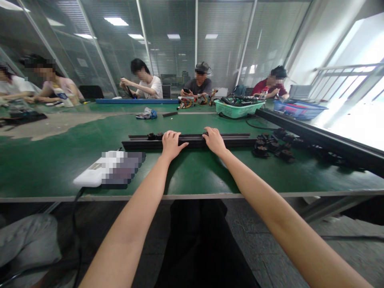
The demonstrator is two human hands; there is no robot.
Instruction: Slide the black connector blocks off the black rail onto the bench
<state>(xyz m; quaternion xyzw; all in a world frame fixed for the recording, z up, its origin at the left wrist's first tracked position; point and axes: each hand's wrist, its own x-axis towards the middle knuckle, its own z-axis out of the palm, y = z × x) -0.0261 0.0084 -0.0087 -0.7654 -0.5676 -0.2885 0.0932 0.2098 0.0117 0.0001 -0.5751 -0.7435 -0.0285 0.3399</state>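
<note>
A long black rail (144, 145) lies crosswise on the green table in front of me. Just behind it runs a thinner grooved black bar (237, 136). My left hand (172, 145) is closed over the rail left of its middle, fingers reaching over the far side and thumb along the near side. Further right, my right hand (213, 139) grips the same rail with its fingers bent over the top. My palms hide parts of both pieces. Small black parts (155, 136) sit by the bar, left of my left hand.
Several black brackets (271, 146) lie to the right, beside a long black beam (324, 136). A white device (93, 174) with a cable is at the left. Further back are a crumpled cloth (147, 113), a green basket (238, 109) and a blue basket (300, 111). Several people sit opposite.
</note>
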